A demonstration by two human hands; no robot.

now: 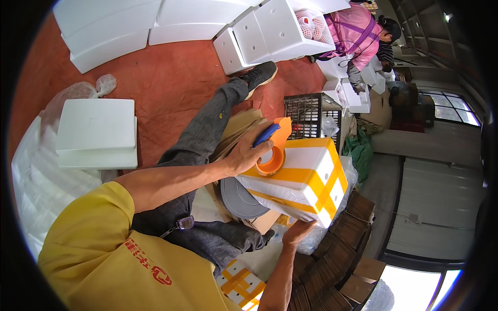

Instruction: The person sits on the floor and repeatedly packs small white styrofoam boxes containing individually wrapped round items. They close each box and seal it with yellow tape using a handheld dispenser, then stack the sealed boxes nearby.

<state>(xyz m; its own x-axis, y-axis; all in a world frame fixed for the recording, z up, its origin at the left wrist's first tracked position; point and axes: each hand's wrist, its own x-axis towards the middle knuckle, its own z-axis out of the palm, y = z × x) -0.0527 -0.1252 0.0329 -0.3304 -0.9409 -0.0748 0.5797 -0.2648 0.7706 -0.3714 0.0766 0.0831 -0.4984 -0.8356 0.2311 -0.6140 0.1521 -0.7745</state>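
Observation:
My left hand (249, 151) grips a roll of orange packing tape (271, 162) and a small blue plastic tool (266, 135), whose kind I cannot tell. A piece of orange tape rises beside the blue tool. The roll is against a white foam box (290, 186) banded with yellow-orange tape, some of it crossing on the end face. At the box's lower corner, my right hand (298, 233) holds it from beneath, its fingers partly hidden. The box is tilted over a round grey lid or stool top (243, 198).
White foam boxes (190, 23) line the top; another (96, 132) stands at left beside plastic film. A black crate (303, 112) and flattened cardboard (237, 128) are near the box. Cardboard stacks (334, 252) lie at lower right. A co-worker (360, 35) bends over boxes.

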